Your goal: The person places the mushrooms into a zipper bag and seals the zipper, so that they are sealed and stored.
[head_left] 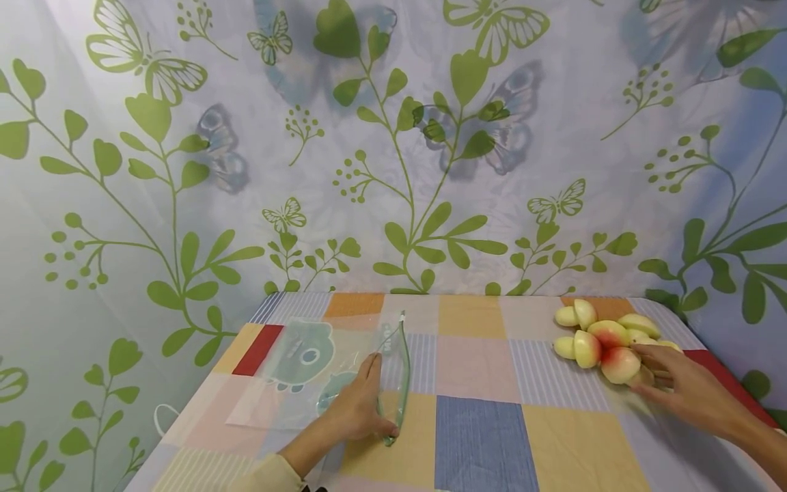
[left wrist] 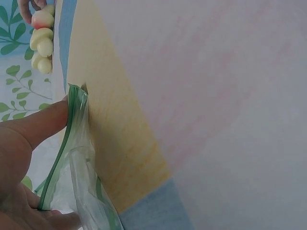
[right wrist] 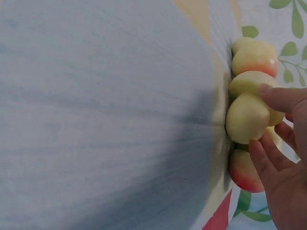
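Observation:
My left hand point(head_left: 361, 400) holds a clear zip bag point(head_left: 270, 403) by its green-edged mouth, with the thumb at the near end. Printed with a green cartoon creature, the bag lies flat on the left of the table. In the left wrist view, thumb and fingers spread along the green zip strip point(left wrist: 67, 139), the mouth parted. At the right, my right hand point(head_left: 676, 386) reaches into a pile of peach-like fruits point(head_left: 621, 364), pale yellow with red blush. The right wrist view has its thumb and fingertips around one pale yellow fruit point(right wrist: 247, 118), which sits among the others.
A patchwork cloth point(head_left: 479, 437) covers the table. Behind it hangs a curtain point(head_left: 381, 205) with green leaves and butterflies. A white loop of cord point(head_left: 161, 417) shows beside the table's left edge.

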Demonstrator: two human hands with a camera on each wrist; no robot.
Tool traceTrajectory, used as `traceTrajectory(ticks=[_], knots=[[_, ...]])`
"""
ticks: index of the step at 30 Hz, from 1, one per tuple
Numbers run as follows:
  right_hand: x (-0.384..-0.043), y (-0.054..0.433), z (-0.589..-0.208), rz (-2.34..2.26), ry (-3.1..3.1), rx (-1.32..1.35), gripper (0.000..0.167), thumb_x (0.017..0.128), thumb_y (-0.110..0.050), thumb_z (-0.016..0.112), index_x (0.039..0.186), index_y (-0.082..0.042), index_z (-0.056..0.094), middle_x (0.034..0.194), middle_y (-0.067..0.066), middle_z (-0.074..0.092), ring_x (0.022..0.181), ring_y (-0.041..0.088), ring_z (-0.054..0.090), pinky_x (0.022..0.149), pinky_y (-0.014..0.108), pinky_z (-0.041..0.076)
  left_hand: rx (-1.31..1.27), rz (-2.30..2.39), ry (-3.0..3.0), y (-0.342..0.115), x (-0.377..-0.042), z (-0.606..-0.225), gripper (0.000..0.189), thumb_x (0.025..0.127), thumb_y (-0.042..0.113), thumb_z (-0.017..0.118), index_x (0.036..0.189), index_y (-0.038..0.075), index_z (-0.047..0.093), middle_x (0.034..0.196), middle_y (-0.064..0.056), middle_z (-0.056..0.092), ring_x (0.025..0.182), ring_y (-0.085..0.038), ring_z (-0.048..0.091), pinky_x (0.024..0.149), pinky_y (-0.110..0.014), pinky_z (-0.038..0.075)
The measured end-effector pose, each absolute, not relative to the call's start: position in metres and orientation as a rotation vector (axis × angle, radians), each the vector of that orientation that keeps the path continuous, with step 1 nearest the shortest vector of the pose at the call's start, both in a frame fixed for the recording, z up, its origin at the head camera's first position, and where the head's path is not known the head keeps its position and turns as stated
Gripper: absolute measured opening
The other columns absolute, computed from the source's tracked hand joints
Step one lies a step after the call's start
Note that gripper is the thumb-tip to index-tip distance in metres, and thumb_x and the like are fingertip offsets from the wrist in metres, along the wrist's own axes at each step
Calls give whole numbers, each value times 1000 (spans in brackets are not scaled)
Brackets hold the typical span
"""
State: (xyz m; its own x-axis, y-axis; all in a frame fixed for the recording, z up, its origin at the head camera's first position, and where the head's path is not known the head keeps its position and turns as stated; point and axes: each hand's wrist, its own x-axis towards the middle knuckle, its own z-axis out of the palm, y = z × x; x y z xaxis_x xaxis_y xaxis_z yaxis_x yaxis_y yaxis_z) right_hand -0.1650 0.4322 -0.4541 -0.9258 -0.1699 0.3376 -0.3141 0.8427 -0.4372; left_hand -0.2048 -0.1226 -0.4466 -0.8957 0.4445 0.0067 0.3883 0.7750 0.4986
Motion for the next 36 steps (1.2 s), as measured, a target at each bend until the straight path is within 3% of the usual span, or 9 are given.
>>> traceTrajectory(ticks=[2, 4, 8, 16, 26, 36], knots=[[-167, 434, -457, 711, -2704, 392, 65, 75, -7, 92, 127, 14, 58, 120, 31, 61, 91, -4, 60, 66, 12, 49, 673, 764, 2855, -122, -205, -447, 138, 62, 38, 101, 158, -11, 16, 163, -31, 20, 120, -53, 57, 94, -54, 54], [-169, 435, -461, 708, -2668, 417, 65, 71, -3, 92, 125, 14, 60, 115, 29, 64, 89, -12, 54, 65, 9, 48, 678, 762, 2857, -122, -205, -447, 138, 62, 38, 101, 158, -12, 16, 163, -31, 20, 119, -53, 58, 93, -54, 55], [-169, 436, -465, 727, -2645, 390, 69, 69, -5, 94, 126, 14, 59, 111, 25, 66, 85, -12, 56, 65, 5, 45, 690, 761, 2854, -122, -205, -447, 138, 62, 38, 101, 158, -12, 16, 163, -32, 20, 118, -52, 58, 92, -53, 55], [-165, 436, -468, 749, -2652, 340, 69, 73, -9, 94, 130, 2, 56, 104, 22, 69, 86, -11, 57, 66, 5, 43, 677, 772, 2844, -122, -205, -447, 137, 63, 38, 100, 159, -11, 15, 164, -31, 19, 120, -52, 57, 94, -53, 54], [-164, 433, -464, 773, -2630, 300, 66, 74, -3, 92, 130, 7, 58, 102, 24, 68, 84, -13, 55, 64, 6, 46, 673, 766, 2846, -122, -204, -446, 137, 63, 38, 100, 159, -11, 15, 164, -31, 20, 121, -53, 56, 95, -55, 53], [-167, 426, -450, 828, -2645, 252, 65, 81, -8, 88, 135, 9, 56, 109, 29, 66, 85, -15, 52, 62, 13, 50, 674, 744, 2856, -121, -203, -445, 137, 63, 38, 101, 158, -12, 16, 163, -31, 21, 121, -52, 56, 97, -54, 53]])
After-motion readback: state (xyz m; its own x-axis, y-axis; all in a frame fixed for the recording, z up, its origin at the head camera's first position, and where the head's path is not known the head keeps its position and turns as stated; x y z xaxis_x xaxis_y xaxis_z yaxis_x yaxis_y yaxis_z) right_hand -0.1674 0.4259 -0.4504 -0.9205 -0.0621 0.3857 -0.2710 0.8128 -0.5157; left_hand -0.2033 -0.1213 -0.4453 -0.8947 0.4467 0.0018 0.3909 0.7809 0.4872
